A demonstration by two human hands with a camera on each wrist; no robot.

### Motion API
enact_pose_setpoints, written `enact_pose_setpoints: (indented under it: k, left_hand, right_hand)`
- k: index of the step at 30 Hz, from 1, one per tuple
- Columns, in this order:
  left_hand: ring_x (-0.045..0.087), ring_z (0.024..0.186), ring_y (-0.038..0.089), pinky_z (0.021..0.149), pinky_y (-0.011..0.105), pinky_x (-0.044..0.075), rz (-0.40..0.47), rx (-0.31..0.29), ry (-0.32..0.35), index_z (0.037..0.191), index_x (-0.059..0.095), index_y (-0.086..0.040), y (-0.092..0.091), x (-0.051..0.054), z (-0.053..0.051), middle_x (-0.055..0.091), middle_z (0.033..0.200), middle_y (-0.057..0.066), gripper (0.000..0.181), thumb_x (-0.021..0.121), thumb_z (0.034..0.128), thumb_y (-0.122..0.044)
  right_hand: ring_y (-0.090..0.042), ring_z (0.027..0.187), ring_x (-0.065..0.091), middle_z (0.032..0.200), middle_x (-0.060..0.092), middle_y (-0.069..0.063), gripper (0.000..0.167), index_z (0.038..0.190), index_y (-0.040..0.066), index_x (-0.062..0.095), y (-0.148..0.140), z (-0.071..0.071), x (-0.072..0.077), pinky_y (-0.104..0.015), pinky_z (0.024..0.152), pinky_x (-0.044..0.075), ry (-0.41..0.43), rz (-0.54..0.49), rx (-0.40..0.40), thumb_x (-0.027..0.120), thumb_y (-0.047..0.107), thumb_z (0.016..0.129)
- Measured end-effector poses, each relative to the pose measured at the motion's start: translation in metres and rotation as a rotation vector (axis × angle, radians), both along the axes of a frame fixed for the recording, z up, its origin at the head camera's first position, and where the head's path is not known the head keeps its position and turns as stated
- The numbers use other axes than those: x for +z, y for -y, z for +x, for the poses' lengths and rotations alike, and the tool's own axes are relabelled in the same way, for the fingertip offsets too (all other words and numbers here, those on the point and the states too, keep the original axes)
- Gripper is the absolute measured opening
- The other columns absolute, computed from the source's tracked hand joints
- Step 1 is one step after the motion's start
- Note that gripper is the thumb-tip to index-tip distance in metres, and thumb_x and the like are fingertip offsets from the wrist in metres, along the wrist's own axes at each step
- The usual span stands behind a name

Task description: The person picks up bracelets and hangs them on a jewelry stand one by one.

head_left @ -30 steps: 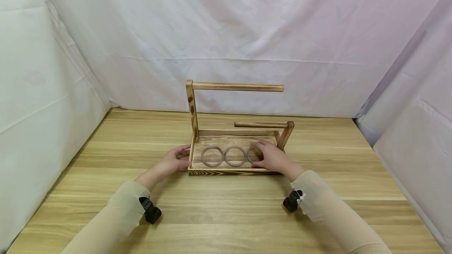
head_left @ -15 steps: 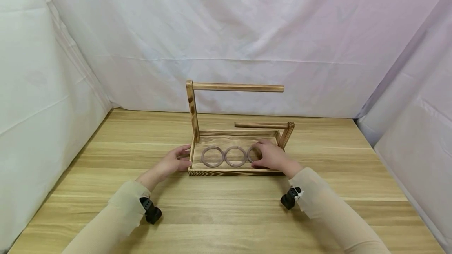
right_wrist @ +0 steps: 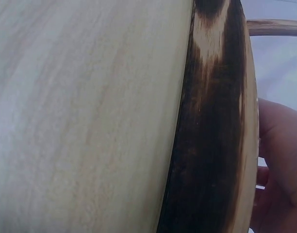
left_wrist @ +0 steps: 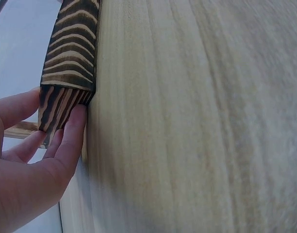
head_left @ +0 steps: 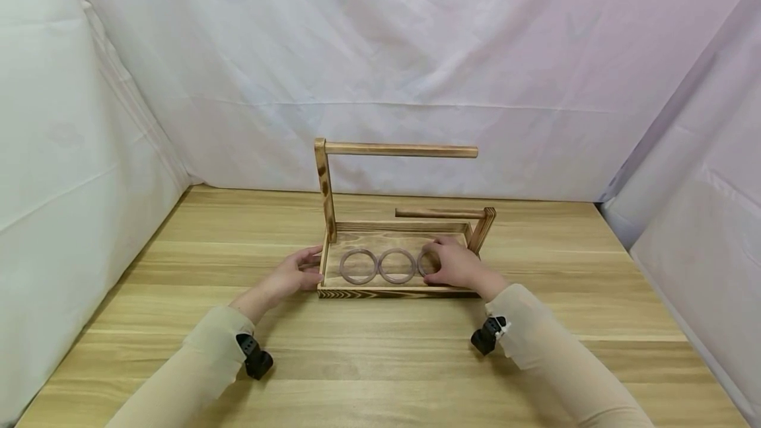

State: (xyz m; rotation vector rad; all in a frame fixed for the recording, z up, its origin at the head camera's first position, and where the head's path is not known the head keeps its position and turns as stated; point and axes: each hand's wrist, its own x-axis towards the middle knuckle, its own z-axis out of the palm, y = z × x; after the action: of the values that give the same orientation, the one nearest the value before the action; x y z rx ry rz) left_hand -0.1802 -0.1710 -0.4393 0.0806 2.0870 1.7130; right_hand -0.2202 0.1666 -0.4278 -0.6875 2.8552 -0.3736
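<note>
In the head view a wooden tray (head_left: 380,293) carries a tall post with a long upper bar (head_left: 401,150) on its left and a short post with a lower bar (head_left: 440,213) on its right. Inside lie a left ring (head_left: 341,266), a middle ring (head_left: 397,281) and a right ring (head_left: 419,263). My left hand (head_left: 291,275) touches the tray's left end with extended fingertips; the left wrist view shows the hand (left_wrist: 37,179) at a striped corner (left_wrist: 66,104). Over the right ring, my right hand (head_left: 456,265) grips it between thumb and fingers. The tray wall (right_wrist: 211,126) partly hides this hand (right_wrist: 282,165).
The tray stands on a wood-grain table (head_left: 368,342). White cloth (head_left: 380,38) hangs behind the table and along both sides. Both bars project above the tray, with the lower one close behind my right hand.
My right wrist has shifted slightly left, while its fingers stay at the right ring. The tray, rings and left hand show no clear movement.
</note>
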Motion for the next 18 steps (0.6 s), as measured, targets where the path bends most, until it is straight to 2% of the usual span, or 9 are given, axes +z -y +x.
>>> enact_pose_setpoints:
  k: [10,18]
  left_hand:
    - [0.041,0.126,0.044,0.089,0.034,0.054,0.01,0.005,0.018,0.146,0.019,0.005,-0.001,-0.002,-0.001,0.031,0.141,0.033,0.067,0.053,0.0881,0.007]
    - [0.04,0.127,0.046,0.089,0.034,0.053,0.011,-0.007,0.009,0.146,0.017,0.006,-0.001,0.001,0.0,0.03,0.14,0.034,0.068,0.053,0.088,0.007]
  right_hand:
    - [-0.041,0.124,0.044,0.136,0.044,-0.024,0.062,0.125,0.009,0.056,-0.007,0.001,0.001,-0.051,0.095,0.046,0.037,-0.1,-0.026,0.076,0.036,0.074]
    - [-0.039,0.121,0.046,0.135,0.045,-0.023,0.062,0.125,0.009,0.055,-0.012,0.002,0.003,-0.052,0.095,0.045,0.089,-0.194,-0.035,0.076,0.036,0.075]
